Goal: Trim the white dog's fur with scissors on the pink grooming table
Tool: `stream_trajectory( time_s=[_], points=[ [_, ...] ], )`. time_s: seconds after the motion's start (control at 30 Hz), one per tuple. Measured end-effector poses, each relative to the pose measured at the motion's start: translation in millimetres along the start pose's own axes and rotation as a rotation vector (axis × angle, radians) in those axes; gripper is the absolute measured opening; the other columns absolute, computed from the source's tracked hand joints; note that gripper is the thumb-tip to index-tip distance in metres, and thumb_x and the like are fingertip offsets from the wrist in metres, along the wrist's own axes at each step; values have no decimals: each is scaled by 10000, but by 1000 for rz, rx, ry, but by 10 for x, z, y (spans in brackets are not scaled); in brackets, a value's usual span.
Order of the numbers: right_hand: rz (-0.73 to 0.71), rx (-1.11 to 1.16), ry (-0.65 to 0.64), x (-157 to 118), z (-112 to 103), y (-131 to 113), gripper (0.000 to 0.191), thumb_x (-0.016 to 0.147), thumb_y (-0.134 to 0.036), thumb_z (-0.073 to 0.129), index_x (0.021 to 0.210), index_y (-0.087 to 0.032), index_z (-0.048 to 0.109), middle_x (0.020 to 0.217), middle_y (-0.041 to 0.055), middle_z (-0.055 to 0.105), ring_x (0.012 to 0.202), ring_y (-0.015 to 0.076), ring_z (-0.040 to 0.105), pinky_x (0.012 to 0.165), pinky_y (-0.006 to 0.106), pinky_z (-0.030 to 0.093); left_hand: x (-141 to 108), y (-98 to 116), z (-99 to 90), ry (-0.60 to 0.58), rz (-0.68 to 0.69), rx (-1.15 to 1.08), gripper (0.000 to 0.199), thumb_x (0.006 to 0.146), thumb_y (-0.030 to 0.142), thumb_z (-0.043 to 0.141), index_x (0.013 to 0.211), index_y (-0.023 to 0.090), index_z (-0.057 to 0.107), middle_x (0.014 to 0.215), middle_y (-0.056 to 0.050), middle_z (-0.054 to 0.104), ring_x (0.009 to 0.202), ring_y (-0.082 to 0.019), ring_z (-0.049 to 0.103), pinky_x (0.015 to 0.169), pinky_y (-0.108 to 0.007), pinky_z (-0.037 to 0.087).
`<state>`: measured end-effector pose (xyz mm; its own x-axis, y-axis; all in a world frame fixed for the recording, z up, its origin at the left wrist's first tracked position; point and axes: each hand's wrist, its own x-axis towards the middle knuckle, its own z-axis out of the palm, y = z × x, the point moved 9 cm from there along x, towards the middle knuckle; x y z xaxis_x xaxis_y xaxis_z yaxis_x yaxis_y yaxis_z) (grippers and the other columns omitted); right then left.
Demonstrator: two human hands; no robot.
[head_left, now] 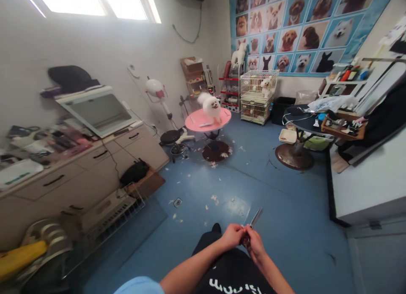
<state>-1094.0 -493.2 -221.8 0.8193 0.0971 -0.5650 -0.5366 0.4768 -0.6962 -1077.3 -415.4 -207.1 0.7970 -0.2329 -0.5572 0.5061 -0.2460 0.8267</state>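
Both my hands are together low in the view, in front of my dark apron. My right hand (256, 245) is closed around a pair of scissors (256, 217), whose silver blades point up and away to the right. Its handles are mostly hidden by my fingers. Touching the right fingertips, my left hand (233, 236) is closed in a pinch; what lies between its fingers is too small to make out. Well ahead, a fluffy white dog (210, 107) stands on a round pink grooming table (196, 121), out of reach of both hands.
Hair tufts (215, 199) lie on the blue floor. A black stool (170, 137) and a standing dryer (156, 88) are left of the table. Stacked cages (258, 95) stand behind. A dark round table (296, 121) carries a wooden tool box (344, 127) at right; drawers (79, 163) line the left.
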Motion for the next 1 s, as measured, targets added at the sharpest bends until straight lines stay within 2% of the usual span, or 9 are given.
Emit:
stream_trajectory(
  time_s=[0.1,0.2,0.33,0.47,0.57,0.7,0.8,0.9,1.0],
  points=[
    [13,39,38,85,26,30,604,445,-740,756,575,-205,508,568,12,623,528,161,575,483,268,430,33,-5,-58,-25,-86,21,451,752,570,568,564,165,509,526,18,475,499,-103,402,538,-260,302],
    [-54,53,120,246,36,-57,590,457,-738,741,647,-206,571,700,47,695,704,221,653,611,306,503,110,230,-224,104,-16,343,384,844,409,508,570,146,566,581,-31,559,556,-130,479,577,-266,334],
    [-110,11,236,592,-43,-303,551,482,-716,729,656,-214,581,701,43,694,755,227,654,676,313,509,366,572,-521,256,38,784,321,893,286,437,802,154,715,859,-116,710,820,-209,636,728,-290,396],
    [-112,-50,401,958,-239,-640,569,490,-748,686,610,-217,524,718,57,696,729,209,636,584,287,465,811,561,-1272,363,-164,864,351,928,224,364,952,160,708,1010,-129,715,951,-211,649,766,-277,406],
    [-103,-62,436,1249,-189,-842,594,468,-766,681,628,-210,542,735,57,700,641,171,600,523,269,427,1173,543,-1869,350,-243,886,390,955,285,347,917,145,709,995,-138,718,951,-219,657,744,-277,414],
    [-101,-159,421,1705,135,-1028,638,461,-797,666,656,-195,586,614,27,653,480,116,496,436,245,330,1584,688,-2519,306,-257,936,352,935,311,421,843,147,719,949,-137,723,949,-223,665,744,-271,425],
    [-62,-143,376,2055,420,-1106,687,410,-815,681,686,-196,568,611,23,665,460,122,533,435,238,338,1811,833,-2982,314,-263,938,300,914,231,439,885,136,721,984,-148,717,982,-223,661,785,-273,435],
    [-32,-138,322,2336,653,-1189,693,389,-792,720,709,-203,548,680,35,706,516,155,612,498,260,425,1946,926,-3481,409,-249,947,275,860,178,504,1057,122,688,1157,-160,670,1126,-233,604,910,-284,411],
    [-41,-216,291,2575,810,-1283,654,421,-791,712,648,-204,534,596,17,667,457,131,555,499,267,421,2022,828,-3910,505,-297,862,302,906,281,459,994,127,704,1078,-142,696,1075,-239,626,905,-293,422]
  ],
)
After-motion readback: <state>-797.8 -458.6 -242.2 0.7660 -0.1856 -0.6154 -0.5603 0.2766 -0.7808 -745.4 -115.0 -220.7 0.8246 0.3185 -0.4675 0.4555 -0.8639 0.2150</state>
